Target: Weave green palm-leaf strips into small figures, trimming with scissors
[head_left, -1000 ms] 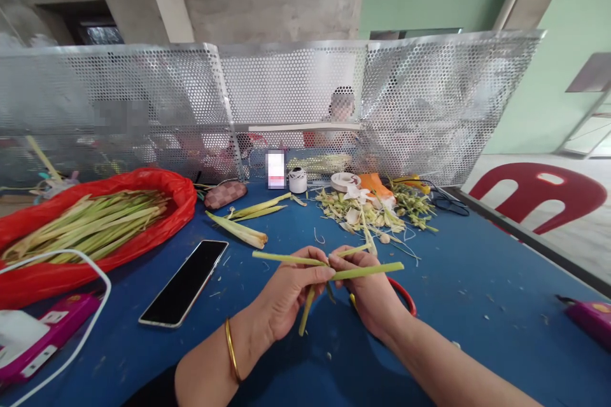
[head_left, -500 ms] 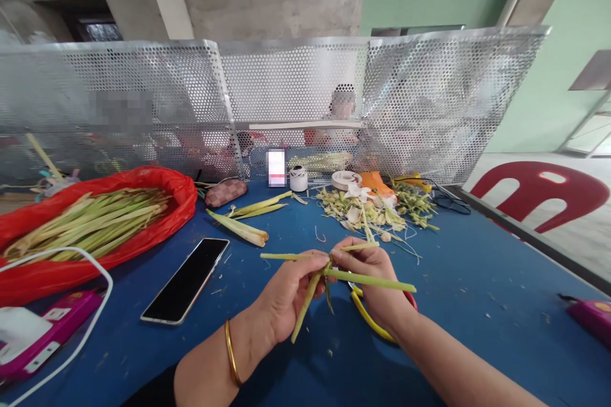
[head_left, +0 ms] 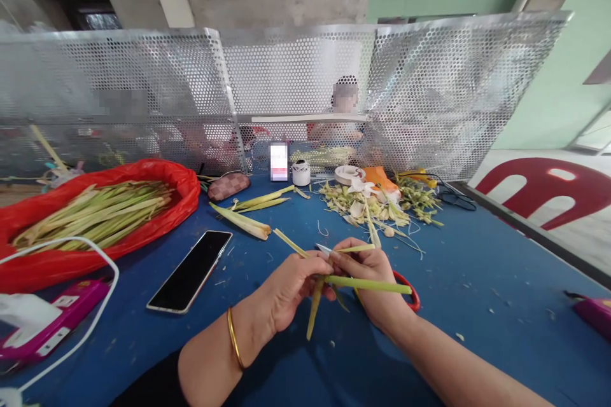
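In front of me, both hands meet around several crossed green plant strips [head_left: 367, 284]. My left hand [head_left: 292, 283] is closed, its thumb and fingers pinching the strips where they cross. From the other side, my right hand [head_left: 365, 267] grips them too, its fingers bent around the crossing. A pointed silver tip [head_left: 323, 248] shows between the two hands. Behind and under my right hand are scissors, of which a red handle [head_left: 413, 296] and a bit of yellow show. Whether that hand also holds the scissors, I cannot tell. The crossing itself is mostly covered by fingers.
A red bag [head_left: 184, 203] full of long strips lies left, near a phone [head_left: 191, 273] and a purple power strip [head_left: 71, 305]. Behind my hands are loose leaf pieces [head_left: 243, 221], a white jar [head_left: 300, 173] and a scrap pile [head_left: 351, 206]. A perforated screen [head_left: 291, 76] borders the table.
The silver tip has come into sight between my hands. The scissors' handles have shifted, with less yellow showing. One strip at the left now tilts upward, and the hanging strip has swung right.
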A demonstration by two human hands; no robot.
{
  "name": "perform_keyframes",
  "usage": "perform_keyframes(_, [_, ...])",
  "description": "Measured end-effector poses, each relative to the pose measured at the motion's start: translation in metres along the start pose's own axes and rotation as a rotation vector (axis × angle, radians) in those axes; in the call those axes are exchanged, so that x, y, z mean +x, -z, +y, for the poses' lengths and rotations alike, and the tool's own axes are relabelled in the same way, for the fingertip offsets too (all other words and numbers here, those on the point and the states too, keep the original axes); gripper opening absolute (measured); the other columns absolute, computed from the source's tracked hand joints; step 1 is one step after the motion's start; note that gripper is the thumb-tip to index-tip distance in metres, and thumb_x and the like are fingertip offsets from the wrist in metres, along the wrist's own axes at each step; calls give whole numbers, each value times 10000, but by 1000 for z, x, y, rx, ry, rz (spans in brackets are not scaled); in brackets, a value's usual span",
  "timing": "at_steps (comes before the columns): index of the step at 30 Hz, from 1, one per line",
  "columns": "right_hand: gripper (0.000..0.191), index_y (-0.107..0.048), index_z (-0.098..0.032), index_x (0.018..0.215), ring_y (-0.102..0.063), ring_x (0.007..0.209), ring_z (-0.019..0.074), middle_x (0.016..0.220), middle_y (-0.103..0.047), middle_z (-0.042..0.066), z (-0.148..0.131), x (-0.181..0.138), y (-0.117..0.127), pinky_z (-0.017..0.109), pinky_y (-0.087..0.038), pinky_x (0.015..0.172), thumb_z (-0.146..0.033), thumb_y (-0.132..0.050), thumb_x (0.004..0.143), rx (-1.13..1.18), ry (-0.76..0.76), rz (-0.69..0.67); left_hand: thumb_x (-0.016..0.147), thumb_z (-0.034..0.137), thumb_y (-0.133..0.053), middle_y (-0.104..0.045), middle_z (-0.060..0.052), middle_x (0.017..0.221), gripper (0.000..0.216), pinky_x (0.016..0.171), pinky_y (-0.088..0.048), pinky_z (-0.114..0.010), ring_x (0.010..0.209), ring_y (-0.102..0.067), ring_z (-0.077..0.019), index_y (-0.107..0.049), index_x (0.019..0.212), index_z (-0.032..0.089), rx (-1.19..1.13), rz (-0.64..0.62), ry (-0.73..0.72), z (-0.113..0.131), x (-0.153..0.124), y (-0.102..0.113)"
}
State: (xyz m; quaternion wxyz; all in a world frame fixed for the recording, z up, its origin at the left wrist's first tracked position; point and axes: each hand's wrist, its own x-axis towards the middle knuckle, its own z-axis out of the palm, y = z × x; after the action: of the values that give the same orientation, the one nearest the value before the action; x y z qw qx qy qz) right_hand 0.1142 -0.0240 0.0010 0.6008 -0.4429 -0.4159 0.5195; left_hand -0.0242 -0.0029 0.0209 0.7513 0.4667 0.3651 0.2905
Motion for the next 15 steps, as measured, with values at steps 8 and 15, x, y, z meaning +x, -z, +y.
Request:
perform_keyframes(8, [289,-616,-154,582,-476,461,92,532,-546,-22,-2,-2,-2,225,-378,452,-383,-791,600,51,11,33,684,206,-590,-617,-40,747,131,566,-461,-237,581,-554,-112,-669,736,115,-18,20,21,-2,2,1])
perform_keyframes(15, [299,-599,-159,531,-469,466,98,571,-530,-17,-8,2,1,241,-377,447,-393,-762,622,-32,49,41,649,188,-616,-654,-57,739,158,556,-491,-227,597,-584,-126,-710,747,107,-41,23,39,4,-3,-5])
